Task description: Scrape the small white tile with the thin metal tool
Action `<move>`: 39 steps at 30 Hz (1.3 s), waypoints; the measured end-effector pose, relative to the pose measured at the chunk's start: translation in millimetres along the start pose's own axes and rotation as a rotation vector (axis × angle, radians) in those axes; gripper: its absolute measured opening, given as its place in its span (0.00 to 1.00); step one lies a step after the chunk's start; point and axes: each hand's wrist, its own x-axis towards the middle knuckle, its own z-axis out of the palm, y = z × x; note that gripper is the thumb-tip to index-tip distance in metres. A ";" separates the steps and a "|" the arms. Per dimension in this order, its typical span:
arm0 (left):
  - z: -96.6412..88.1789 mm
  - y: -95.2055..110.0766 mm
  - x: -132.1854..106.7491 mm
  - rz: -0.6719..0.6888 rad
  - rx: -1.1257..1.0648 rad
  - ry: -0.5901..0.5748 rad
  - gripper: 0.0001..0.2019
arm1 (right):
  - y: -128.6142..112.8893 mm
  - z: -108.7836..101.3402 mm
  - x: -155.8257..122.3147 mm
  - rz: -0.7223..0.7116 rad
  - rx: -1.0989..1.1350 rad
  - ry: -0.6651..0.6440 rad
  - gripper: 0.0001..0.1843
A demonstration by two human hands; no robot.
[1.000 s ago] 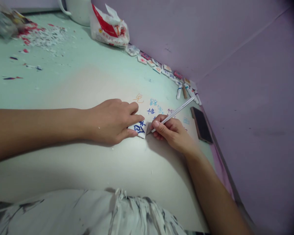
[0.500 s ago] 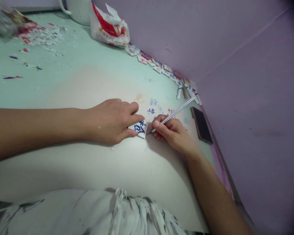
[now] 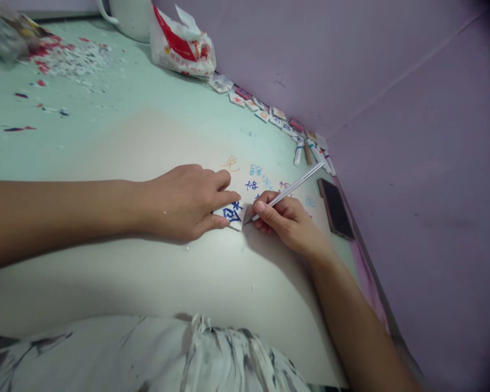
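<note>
My left hand (image 3: pixel 185 201) lies on the table, its thumb and fingers pinched on a small white tile (image 3: pixel 233 214) with a blue painted character. My right hand (image 3: pixel 288 220) grips a thin silver tool (image 3: pixel 292 188) like a pen, its tip touching the tile's right edge. Several small painted characters (image 3: pixel 258 179) in blue and orange lie on the table just beyond both hands.
A dark phone (image 3: pixel 335 208) lies by the purple wall at right. A row of small tiles and markers (image 3: pixel 286 126) runs along the wall. A red and white bag (image 3: pixel 182 46) and a white mug (image 3: pixel 128 17) stand at the back. Paper scraps (image 3: pixel 71 57) litter the far left.
</note>
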 end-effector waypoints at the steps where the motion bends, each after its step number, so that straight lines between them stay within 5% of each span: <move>1: -0.4 0.2 0.0 -0.002 0.005 -0.006 0.23 | -0.1 0.1 0.1 -0.001 0.000 0.000 0.32; 39: 1.7 -1.1 -0.7 0.000 -0.026 0.021 0.22 | -0.7 0.6 -0.4 0.001 -0.023 0.002 0.32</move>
